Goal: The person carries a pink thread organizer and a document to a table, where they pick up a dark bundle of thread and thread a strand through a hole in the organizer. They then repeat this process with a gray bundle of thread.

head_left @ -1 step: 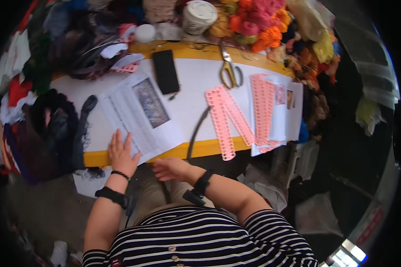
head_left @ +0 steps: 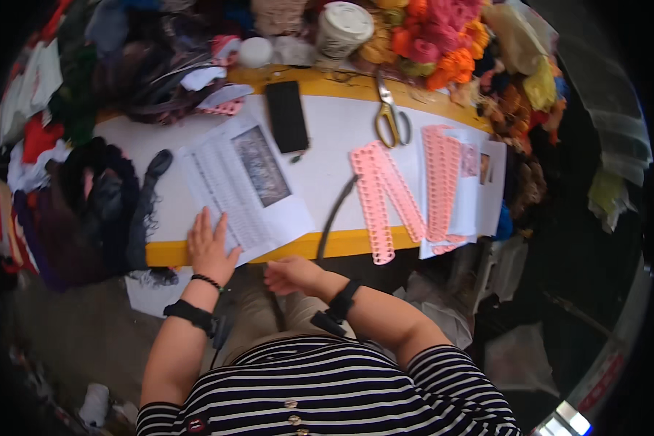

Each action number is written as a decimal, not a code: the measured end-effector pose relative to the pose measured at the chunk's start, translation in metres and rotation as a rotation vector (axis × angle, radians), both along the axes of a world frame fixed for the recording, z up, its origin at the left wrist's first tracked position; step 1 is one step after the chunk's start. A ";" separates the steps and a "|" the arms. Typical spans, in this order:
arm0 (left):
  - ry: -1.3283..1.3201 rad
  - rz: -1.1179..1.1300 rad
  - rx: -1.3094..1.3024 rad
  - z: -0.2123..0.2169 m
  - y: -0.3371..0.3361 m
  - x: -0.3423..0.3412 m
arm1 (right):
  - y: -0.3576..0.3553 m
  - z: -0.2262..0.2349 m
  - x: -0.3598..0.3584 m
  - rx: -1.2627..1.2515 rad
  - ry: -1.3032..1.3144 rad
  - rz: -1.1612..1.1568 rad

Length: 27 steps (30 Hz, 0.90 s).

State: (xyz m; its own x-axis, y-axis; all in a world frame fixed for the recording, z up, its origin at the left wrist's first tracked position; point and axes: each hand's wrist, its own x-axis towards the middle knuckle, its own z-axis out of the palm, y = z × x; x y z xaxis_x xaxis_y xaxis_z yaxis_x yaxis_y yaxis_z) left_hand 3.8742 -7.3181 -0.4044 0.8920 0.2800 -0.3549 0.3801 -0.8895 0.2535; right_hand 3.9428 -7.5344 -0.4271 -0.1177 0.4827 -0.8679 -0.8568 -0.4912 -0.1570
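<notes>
My left hand [head_left: 212,251] rests with spread fingers on the lower left edge of a printed sheet [head_left: 276,225] that bears columns of text and a dark picture. Just off the table's front edge, my right hand [head_left: 296,276] hovers with loosely bent fingers; no object shows in it. To its right, a dark strip [head_left: 336,214] hangs over the edge. Pink perforated strips [head_left: 374,211] lie beyond it, two joined in a V shape. More pink strips [head_left: 440,182] cover other printed sheets [head_left: 491,189] at the right.
A black phone-like slab [head_left: 286,116] and scissors with yellow-and-grey handles [head_left: 392,123] lie farther back on the white, yellow-edged table [head_left: 327,127]. Behind them stand a lidded white cup [head_left: 344,30] and bright yarn bundles [head_left: 443,40]. Dark yarn or cloth [head_left: 87,211] is heaped at the left.
The whole scene sits slightly farther right in the picture. My left hand stays on the sheet, and the fingers of my right hand look a little more bent.
</notes>
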 end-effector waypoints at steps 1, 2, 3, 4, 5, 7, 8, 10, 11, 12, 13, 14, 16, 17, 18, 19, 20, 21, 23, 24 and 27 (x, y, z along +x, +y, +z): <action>-0.016 0.001 -0.001 -0.003 0.001 0.000 | -0.002 0.000 0.002 -0.013 -0.152 0.142; -0.023 0.008 -0.003 -0.002 0.002 -0.001 | -0.001 0.016 0.009 0.001 -0.624 0.337; -0.028 0.022 -0.003 -0.002 0.001 -0.003 | 0.001 0.032 0.017 0.022 -1.106 0.509; -0.026 0.035 -0.020 0.000 0.000 -0.001 | -0.002 0.029 0.024 0.106 -1.431 0.462; -0.026 0.046 -0.043 0.000 0.000 0.000 | 0.002 0.029 0.033 0.185 -1.755 0.394; -0.001 0.061 -0.031 0.002 -0.002 0.000 | 0.013 0.037 0.048 0.098 -1.973 0.532; 0.018 0.065 -0.034 0.002 -0.001 0.000 | 0.015 0.032 0.052 0.085 -1.898 0.646; 0.032 0.068 -0.034 0.006 0.002 0.000 | 0.018 0.016 0.056 0.101 -1.903 0.717; 0.045 0.066 -0.038 0.006 0.002 0.002 | 0.017 0.008 0.057 0.110 -1.906 0.788; 0.042 0.066 -0.042 0.006 0.002 0.003 | 0.014 0.001 0.057 0.084 -1.924 0.867; 0.031 0.066 -0.042 0.006 0.005 0.000 | 0.016 0.000 0.055 0.087 -1.923 0.869; 0.019 0.065 -0.043 0.005 0.007 -0.002 | 0.017 -0.001 0.054 0.079 -1.925 0.865; 0.012 0.069 -0.047 0.004 0.011 -0.005 | 0.019 -0.002 0.053 0.073 -1.927 0.865; 0.005 0.071 -0.050 0.004 0.012 -0.006 | 0.020 -0.001 0.053 0.077 -1.911 0.859; 0.005 0.074 -0.051 0.004 0.012 -0.006 | 0.020 -0.001 0.053 0.081 -1.895 0.853; 0.011 0.076 -0.059 0.004 0.013 -0.006 | 0.020 -0.001 0.053 0.086 -1.896 0.854; 0.016 0.078 -0.067 0.004 0.013 -0.006 | 0.019 -0.002 0.053 0.075 -1.891 0.863; 0.017 0.082 -0.065 0.004 0.014 -0.006 | 0.017 -0.004 0.052 0.065 -1.885 0.872; 0.005 0.070 -0.081 0.002 0.015 -0.007 | 0.015 -0.009 0.052 0.071 -1.896 0.869; 0.007 0.074 -0.079 0.002 0.015 -0.008 | 0.014 -0.011 0.052 0.071 -1.906 0.865; -0.006 0.068 -0.094 0.000 0.017 -0.008 | 0.014 -0.014 0.052 0.071 -1.924 0.904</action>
